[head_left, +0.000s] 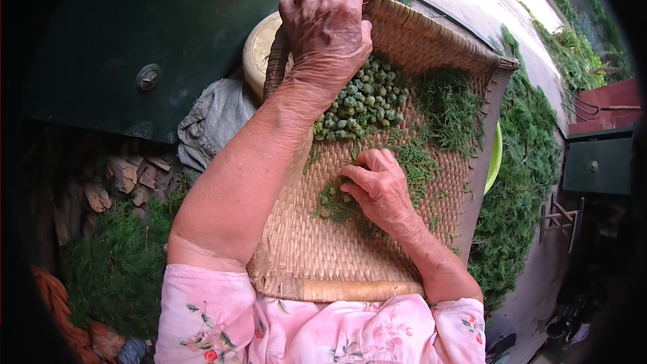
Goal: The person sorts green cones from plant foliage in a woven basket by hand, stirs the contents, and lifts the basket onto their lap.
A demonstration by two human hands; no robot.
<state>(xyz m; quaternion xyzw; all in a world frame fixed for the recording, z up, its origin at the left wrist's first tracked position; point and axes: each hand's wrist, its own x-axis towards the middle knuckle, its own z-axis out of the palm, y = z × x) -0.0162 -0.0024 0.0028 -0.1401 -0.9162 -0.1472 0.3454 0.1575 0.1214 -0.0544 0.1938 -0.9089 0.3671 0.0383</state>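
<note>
A woven winnowing basket (350, 249) leans against my pink floral shirt with its near edge at my waist. My left hand (328, 23) curls its fingers over the basket's far left rim. Below it, a heap of small round green cones (367, 101) lies in the basket, partly hidden by my wrist. Right of the cones sits a clump of feathery green sprigs (448, 108). My right hand (381, 185) is low over the middle of the weave, thumb and fingers pinched together beside loose green bits (333, 203). What lies between those fingers is hidden.
Cut green branches (519, 175) cover the ground on the right, with another pile (121, 263) at lower left near split firewood (125, 175). A grey cloth sack (216, 121) and a pale round container (259, 54) stand beside a dark green door (168, 20). A bright green rim (495, 158) shows behind the basket.
</note>
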